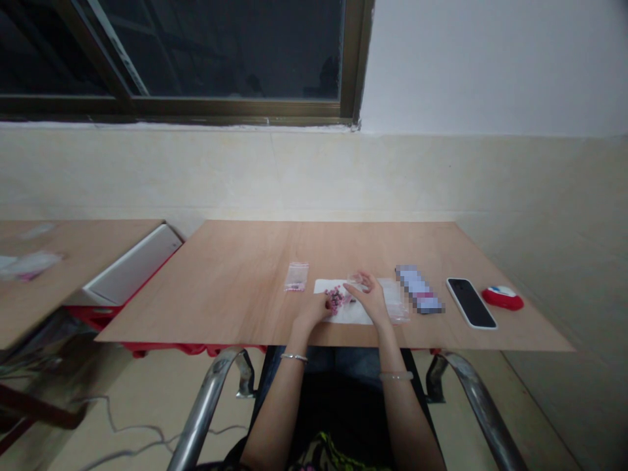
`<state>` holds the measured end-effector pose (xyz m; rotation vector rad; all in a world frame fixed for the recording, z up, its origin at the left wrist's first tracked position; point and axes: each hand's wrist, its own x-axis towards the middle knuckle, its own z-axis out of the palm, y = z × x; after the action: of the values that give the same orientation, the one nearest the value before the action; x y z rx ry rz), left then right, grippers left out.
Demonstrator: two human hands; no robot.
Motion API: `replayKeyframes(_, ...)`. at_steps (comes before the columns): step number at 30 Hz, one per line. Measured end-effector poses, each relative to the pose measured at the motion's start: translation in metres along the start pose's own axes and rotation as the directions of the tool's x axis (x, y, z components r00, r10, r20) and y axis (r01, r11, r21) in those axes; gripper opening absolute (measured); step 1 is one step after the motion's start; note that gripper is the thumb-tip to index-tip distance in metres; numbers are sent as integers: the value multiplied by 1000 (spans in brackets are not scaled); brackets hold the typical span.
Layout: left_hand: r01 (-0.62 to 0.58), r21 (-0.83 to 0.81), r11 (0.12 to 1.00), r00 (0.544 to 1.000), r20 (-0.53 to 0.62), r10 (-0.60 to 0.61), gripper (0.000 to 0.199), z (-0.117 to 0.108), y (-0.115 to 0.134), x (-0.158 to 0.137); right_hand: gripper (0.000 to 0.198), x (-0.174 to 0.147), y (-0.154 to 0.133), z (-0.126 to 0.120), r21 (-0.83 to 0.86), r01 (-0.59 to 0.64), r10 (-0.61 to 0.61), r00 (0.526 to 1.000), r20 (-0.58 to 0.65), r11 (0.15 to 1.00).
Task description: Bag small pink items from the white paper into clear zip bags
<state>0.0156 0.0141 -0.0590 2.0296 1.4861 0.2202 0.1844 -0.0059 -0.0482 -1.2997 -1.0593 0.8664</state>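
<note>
Pink and dark small beads [336,299] lie heaped on a white sheet [363,316] in front of me. My left hand [313,310] is at the left side of the heap, its fingers curled together at the beads. What sits between those fingertips is too small to make out. Over the sheet's right part is my right hand [371,299], thumb and fingers apart. A small clear plastic piece [354,279] shows by its fingertips; whether they touch it I cannot tell. Left of the sheet lies a clear zip bag [297,277] with small pink pieces at its bottom.
Clear plastic bags [396,302] overlap the sheet's right side. Farther right lie a phone with a pixelated screen [419,289], a white-edged phone [471,303] and a red-and-white object [503,297]. Another table [98,245] with plastic bags stands left. Metal armrests [210,399] flank me.
</note>
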Motion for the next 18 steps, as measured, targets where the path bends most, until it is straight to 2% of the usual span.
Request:
replayKeyframes(6,-3,-23,1000,999,-37,2,12,-8,-2,-2,61,0,0,0,4,8,-8,1000,29,1000)
replayKeyframes(9,-50,-69,996,994,-103,42,17,-21,2,-6,58,-2,-2,0,12,19,-20,998,62,1000)
replayKeyframes(14,-217,-193,957,933,-331,145,19,-48,20,-14,53,-5,-1,3,19,47,-49,990,130,999)
replayKeyframes(18,-294,-265,918,907,-379,181,20,-54,39,-21,54,-7,1,7,21,45,-49,979,200,999)
